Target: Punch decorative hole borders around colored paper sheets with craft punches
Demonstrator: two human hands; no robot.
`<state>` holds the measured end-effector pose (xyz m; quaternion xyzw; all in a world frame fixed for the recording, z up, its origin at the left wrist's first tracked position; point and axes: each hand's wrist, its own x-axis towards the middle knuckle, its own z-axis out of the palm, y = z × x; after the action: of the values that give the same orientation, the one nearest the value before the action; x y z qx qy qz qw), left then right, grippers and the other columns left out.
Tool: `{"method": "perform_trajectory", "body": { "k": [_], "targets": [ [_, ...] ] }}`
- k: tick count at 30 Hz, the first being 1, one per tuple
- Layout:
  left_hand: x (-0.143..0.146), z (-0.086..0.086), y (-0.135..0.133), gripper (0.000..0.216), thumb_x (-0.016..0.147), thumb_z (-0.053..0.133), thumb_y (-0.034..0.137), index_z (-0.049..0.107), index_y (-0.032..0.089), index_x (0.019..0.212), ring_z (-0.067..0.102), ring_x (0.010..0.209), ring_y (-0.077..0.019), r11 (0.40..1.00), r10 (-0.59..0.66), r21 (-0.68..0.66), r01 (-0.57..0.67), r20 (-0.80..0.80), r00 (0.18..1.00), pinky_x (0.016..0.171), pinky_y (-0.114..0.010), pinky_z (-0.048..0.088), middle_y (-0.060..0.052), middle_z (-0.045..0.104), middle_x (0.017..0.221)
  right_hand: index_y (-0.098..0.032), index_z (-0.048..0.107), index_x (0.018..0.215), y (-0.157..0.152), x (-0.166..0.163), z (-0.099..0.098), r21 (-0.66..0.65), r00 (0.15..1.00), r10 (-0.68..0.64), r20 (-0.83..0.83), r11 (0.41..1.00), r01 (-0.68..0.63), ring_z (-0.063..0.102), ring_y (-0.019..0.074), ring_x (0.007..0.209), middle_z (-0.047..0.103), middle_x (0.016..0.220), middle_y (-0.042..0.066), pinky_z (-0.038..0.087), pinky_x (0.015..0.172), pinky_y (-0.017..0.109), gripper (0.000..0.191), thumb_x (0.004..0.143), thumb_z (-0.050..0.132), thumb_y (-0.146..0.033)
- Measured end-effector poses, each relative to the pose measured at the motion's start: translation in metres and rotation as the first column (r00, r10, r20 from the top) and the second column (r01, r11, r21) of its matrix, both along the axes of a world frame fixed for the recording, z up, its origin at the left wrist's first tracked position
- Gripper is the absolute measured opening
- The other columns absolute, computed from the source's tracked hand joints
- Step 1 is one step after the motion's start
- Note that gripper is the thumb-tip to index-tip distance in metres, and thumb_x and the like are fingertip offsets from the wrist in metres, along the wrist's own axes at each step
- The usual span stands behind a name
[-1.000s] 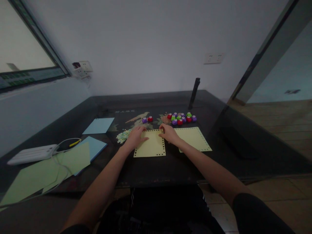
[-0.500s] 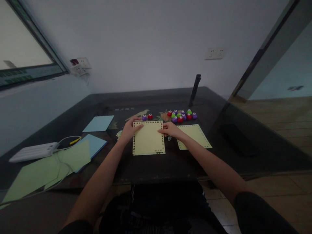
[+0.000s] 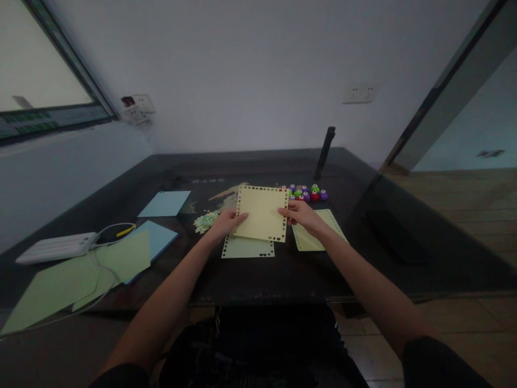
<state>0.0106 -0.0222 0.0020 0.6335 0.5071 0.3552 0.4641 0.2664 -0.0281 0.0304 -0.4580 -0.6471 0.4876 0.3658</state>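
A pale yellow sheet of paper (image 3: 262, 214) with small shapes punched along its border is raised above the table between both hands. My left hand (image 3: 226, 223) pinches its left edge, thumb on top. Its right edge is gripped by my right hand (image 3: 301, 214), thumb likewise in front. Beneath it, a second punched sheet (image 3: 248, 249) lies on the dark table, partly covered. Another yellow punched sheet (image 3: 313, 240) rests to the right, partly behind my right forearm. Small paper cut-outs (image 3: 205, 221) are heaped beside my left hand.
Behind the raised sheet stand several red, green and purple punches (image 3: 314, 195). At the left lie blue sheets (image 3: 165, 203), green sheets (image 3: 76, 275), a white power bank (image 3: 56, 248) and its cable. A black upright stand (image 3: 324, 153) is at the back, a dark flat object (image 3: 393, 237) at right.
Both hands have lifted the top yellow sheet off the one below and moved it up and to the right. The lower sheet and the pile of cut-outs are now exposed.
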Motion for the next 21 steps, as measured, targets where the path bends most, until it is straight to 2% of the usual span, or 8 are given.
{"method": "perform_trajectory", "body": {
  "k": [4, 8, 11, 14, 17, 21],
  "targets": [
    [0.007, -0.005, -0.003, 0.029, 0.078, 0.058, 0.039, 0.067, 0.013, 0.086, 0.063, 0.068, -0.018, 1.0, -0.015, -0.003, 0.015, 0.099, 0.995, 0.061, -0.031, 0.049, -0.01, 0.07, 0.083, -0.012, 0.065, 0.081, -0.019, 0.002, -0.002, -0.085, 0.99, 0.132, 0.056, 0.988, -0.127, 0.05, 0.01, 0.052, 0.065, 0.07, 0.005, 0.037, 0.046, 0.022, 0.025, 0.073, 0.065, -0.036],
    [0.013, -0.008, -0.005, 0.029, 0.078, 0.057, 0.04, 0.065, 0.012, 0.08, 0.059, 0.062, -0.0159, 0.998, -0.044, 0.04, 0.043, 0.021, 0.999, 0.056, -0.027, 0.045, -0.006, 0.068, 0.074, -0.014, 0.067, 0.09, -0.025, 0.004, -0.014, -0.106, 0.989, 0.137, 0.054, 0.986, -0.13, 0.057, 0.0141, 0.061, 0.069, 0.084, 0.008, 0.041, 0.05, 0.023, 0.028, 0.07, 0.067, -0.034],
    [0.017, -0.006, -0.006, 0.031, 0.081, 0.052, 0.041, 0.063, 0.013, 0.075, 0.056, 0.058, -0.0137, 0.988, -0.077, 0.13, 0.082, -0.042, 0.996, 0.055, -0.026, 0.043, -0.003, 0.065, 0.066, -0.013, 0.067, 0.089, -0.022, 0.013, -0.024, -0.105, 0.996, 0.049, 0.081, 0.994, -0.04, 0.057, 0.0141, 0.058, 0.07, 0.079, 0.008, 0.04, 0.048, 0.023, 0.028, 0.069, 0.068, -0.032],
    [0.017, -0.003, -0.006, 0.032, 0.084, 0.047, 0.042, 0.062, 0.015, 0.075, 0.055, 0.056, -0.013, 0.972, -0.086, 0.212, 0.104, -0.093, 0.992, 0.056, -0.026, 0.043, -0.002, 0.063, 0.061, -0.012, 0.067, 0.085, -0.02, 0.026, -0.028, -0.117, 0.997, -0.07, 0.022, 0.99, 0.072, 0.053, 0.0125, 0.053, 0.068, 0.073, 0.007, 0.038, 0.044, 0.022, 0.026, 0.068, 0.067, -0.032],
    [0.013, -0.004, 0.0, 0.03, 0.084, 0.046, 0.041, 0.063, 0.015, 0.082, 0.059, 0.059, -0.0136, 0.971, -0.057, 0.228, 0.077, -0.094, 0.994, 0.059, -0.027, 0.045, -0.004, 0.067, 0.07, -0.012, 0.066, 0.086, -0.019, 0.037, -0.028, -0.12, 0.981, -0.176, -0.076, 0.979, 0.166, 0.053, 0.012, 0.051, 0.068, 0.073, 0.008, 0.036, 0.042, 0.022, 0.028, 0.068, 0.066, -0.033],
    [0.008, -0.006, 0.017, 0.025, 0.083, 0.047, 0.036, 0.062, 0.015, 0.083, 0.061, 0.065, -0.015, 0.969, 0.015, 0.248, 0.016, -0.125, 0.992, 0.066, -0.03, 0.049, -0.006, 0.069, 0.076, -0.011, 0.065, 0.083, -0.015, 0.042, -0.028, -0.087, 0.953, -0.294, -0.075, 0.954, 0.288, 0.05, 0.0105, 0.048, 0.068, 0.071, 0.009, 0.033, 0.04, 0.021, 0.027, 0.068, 0.065, -0.033]
  ]
}}
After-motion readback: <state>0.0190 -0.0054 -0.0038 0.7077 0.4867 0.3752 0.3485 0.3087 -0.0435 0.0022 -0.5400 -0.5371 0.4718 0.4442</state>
